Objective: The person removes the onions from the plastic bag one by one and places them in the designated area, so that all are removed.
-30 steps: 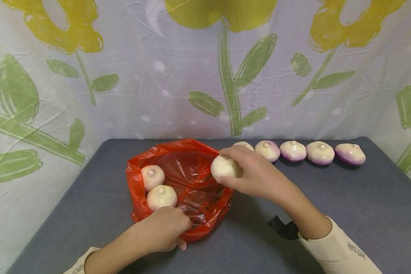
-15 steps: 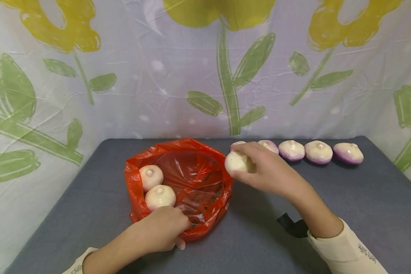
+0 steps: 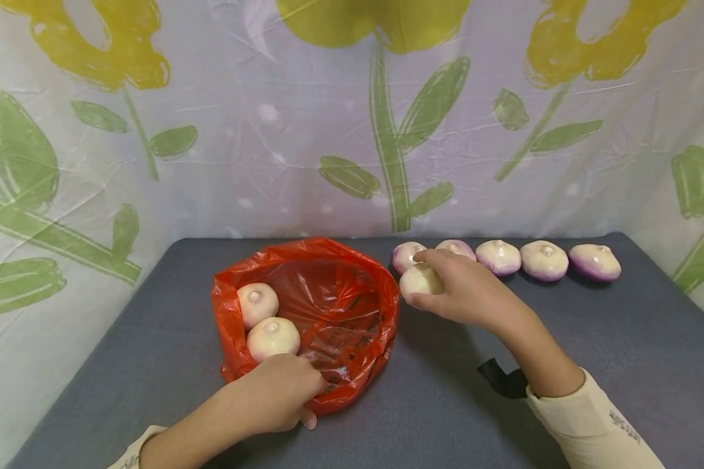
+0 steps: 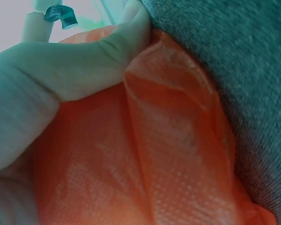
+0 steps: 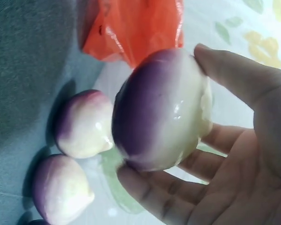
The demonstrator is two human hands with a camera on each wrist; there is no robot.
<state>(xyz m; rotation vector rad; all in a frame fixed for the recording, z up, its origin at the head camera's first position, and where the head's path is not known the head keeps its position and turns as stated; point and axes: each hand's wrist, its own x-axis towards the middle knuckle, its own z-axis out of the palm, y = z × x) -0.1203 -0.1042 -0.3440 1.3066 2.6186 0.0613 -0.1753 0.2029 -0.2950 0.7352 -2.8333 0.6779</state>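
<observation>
My right hand grips a glossy purple-and-white turnip, held between thumb and fingers just right of the bag's rim. In the right wrist view the held turnip shows its purple side and its white side. My left hand holds the near rim of a red plastic bag that stands with its mouth wide. The left wrist view shows the thumb lying along the red plastic. Two turnips, one farther back and one nearer, lie inside the bag at its left.
Several more turnips stand in a row along the back right of the dark grey table. The nearest turnip in that row is just behind the held one. A black strap hangs at the right wrist. A flowered cloth closes off the back.
My right hand has moved right with the turnip, from over the bag's right rim to just beside it, close to the row. The left hand keeps its hold on the bag.
</observation>
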